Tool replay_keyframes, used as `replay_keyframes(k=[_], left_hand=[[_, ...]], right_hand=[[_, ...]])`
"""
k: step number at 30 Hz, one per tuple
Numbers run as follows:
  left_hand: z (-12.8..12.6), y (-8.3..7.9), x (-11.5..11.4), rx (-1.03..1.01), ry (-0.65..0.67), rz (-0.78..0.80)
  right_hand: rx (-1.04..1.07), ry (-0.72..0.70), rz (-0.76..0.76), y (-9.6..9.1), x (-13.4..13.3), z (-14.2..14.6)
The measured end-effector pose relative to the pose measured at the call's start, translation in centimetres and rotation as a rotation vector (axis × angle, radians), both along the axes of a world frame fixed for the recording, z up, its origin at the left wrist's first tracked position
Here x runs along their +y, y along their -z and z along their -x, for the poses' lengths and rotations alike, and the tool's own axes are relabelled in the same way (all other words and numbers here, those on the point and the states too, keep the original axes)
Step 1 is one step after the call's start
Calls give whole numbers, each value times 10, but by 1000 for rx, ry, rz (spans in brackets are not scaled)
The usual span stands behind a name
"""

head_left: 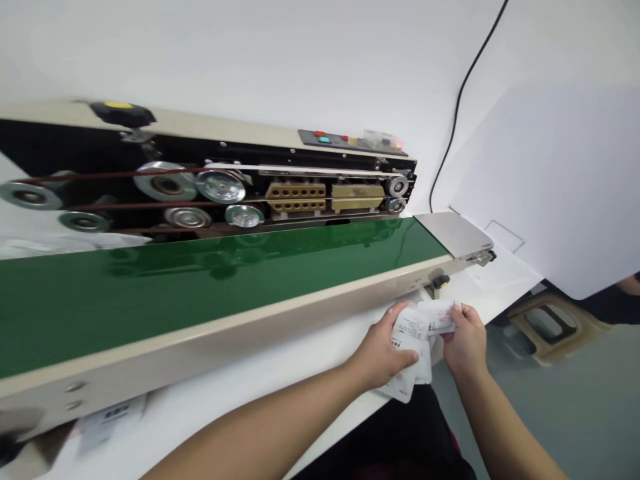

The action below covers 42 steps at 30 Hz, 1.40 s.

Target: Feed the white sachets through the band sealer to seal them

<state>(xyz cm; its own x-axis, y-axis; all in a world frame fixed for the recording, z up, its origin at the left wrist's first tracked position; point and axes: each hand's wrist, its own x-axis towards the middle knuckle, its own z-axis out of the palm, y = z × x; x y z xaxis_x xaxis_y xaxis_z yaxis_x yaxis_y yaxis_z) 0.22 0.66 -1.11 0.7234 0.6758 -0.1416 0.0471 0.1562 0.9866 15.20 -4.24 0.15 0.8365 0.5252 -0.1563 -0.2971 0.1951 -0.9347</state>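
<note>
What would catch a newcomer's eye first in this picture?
The long green belt stands out, stretching from the left edge across the middle. Behind it is a machine with shiny metal wheels. Lower right of centre, the left hand holds white packets while the right hand pinches another packet.

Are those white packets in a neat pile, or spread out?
Spread out: the white packets in the left hand fan apart, corners jutting out; the right hand pinches one.
</note>
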Motion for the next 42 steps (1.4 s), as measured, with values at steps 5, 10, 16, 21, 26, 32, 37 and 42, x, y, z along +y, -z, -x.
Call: replay_keyframes(k=[5, 10, 16, 21, 26, 32, 37, 42], left_hand=[[1, -4, 0, 11, 4, 38], [1, -9, 0, 31, 5, 94], [-1, -6, 1, 13, -16, 117], [-2, -5, 0, 4, -23, 167], [1, -10, -3, 57, -36, 144], [1, -3, -4, 56, -12, 92], [1, 5, 5, 56, 15, -12], [-1, 16, 16, 70, 52, -96]], right_hand=[[-162, 104, 10, -8, -15, -18], [-233, 67, 31, -24, -28, -31], [-301, -94, 22, -39, -34, -23], [-416, -75, -12, -57, -35, -17], [-659, -1, 17, -82, -22, -27], [-1441, 298, 92, -121, 45, -61], [-2169, 428, 30, -133, 100, -82], [-2502, 455, -27, -129, 128, -83]])
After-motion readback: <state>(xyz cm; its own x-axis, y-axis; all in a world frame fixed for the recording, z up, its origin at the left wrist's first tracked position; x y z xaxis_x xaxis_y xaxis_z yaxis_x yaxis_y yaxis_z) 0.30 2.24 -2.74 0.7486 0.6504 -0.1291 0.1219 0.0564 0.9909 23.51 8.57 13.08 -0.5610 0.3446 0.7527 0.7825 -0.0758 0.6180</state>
